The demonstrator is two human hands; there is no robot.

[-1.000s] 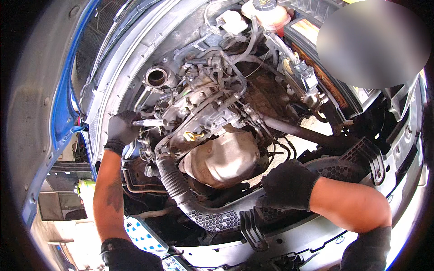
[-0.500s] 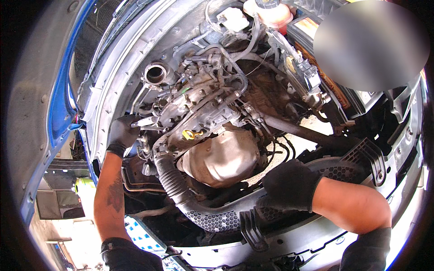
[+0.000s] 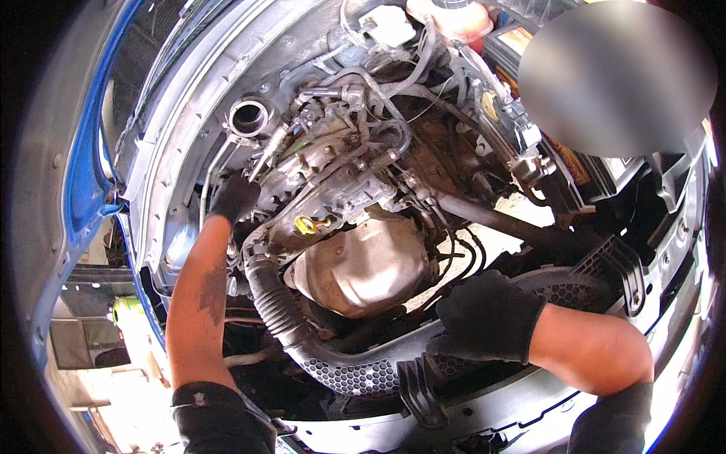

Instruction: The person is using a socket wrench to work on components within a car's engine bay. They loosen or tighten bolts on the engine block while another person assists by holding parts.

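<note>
Two gloved hands inside an open engine bay.

Left hand (image 3: 234, 198) reaches deep beside the engine (image 3: 333, 189), grip hidden, cannot tell; right hand (image 3: 488, 316) lies flat, fingers loosely curled, on the black front panel (image 3: 363, 371), holding nothing.

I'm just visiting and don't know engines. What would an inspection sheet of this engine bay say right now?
Surface: front grille panel, black honeycomb mesh, along the bay's near edge.
Job's things: engine; metal heat shield, dull and stained; ribbed black hose; yellow dipstick loop.
Clutter: nothing seen.
Hands: left hand, black-gloved, reaching in beside the engine, grip hidden; right hand, black-gloved, resting on the grille panel.
Cables: thin black cables right of the shield.
Surroundings: blue car body; open round pipe; white reservoir.
</note>
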